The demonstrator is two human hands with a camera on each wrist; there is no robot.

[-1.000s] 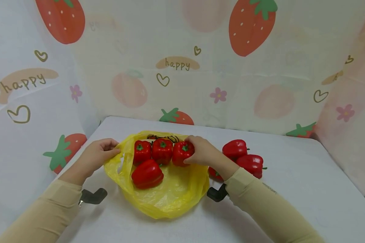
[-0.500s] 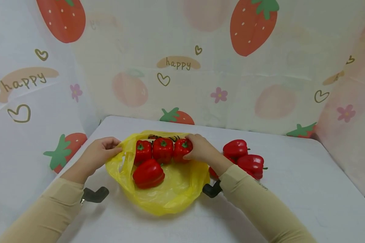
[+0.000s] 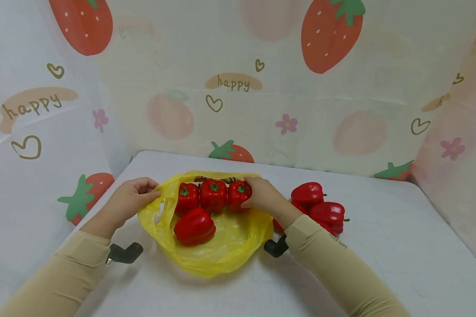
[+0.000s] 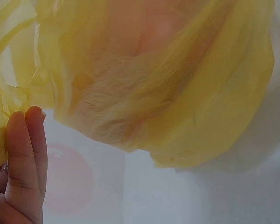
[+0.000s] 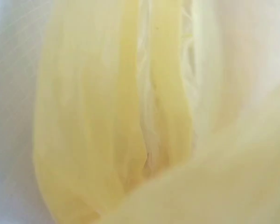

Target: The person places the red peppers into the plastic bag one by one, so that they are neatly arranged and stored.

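Note:
A yellow plastic bag (image 3: pixel 226 257) lies with its mouth spread wide in the head view. My left hand (image 3: pixel 128 198) pinches its left edge near the handle hole; in the left wrist view the fingers (image 4: pixel 23 158) meet the thin film. Inside the bag, my right hand (image 3: pixel 263 196) grips a red bell pepper (image 3: pixel 238 197), the rightmost of a row of three. Left of it stand a middle bell pepper (image 3: pixel 213 196) and a left bell pepper (image 3: pixel 187 198), stems facing me. Another bell pepper (image 3: pixel 194 226) lies in front of them. Blurred bag film (image 5: pixel 84 116) fills the right wrist view.
To the right of the bag, several more red bell peppers (image 3: pixel 327 215) lie grouped on the white table (image 3: pixel 392 229), one partly behind my right forearm. A strawberry-printed cloth (image 3: pixel 238 119) stands behind and at both sides. Black wrist mounts (image 3: pixel 125 253) jut inward from the sleeves.
My right hand has moved slightly back and left with the gripped bell pepper, closer to the middle one. The bag's front edge has drawn back a little. My left hand keeps its pinch.

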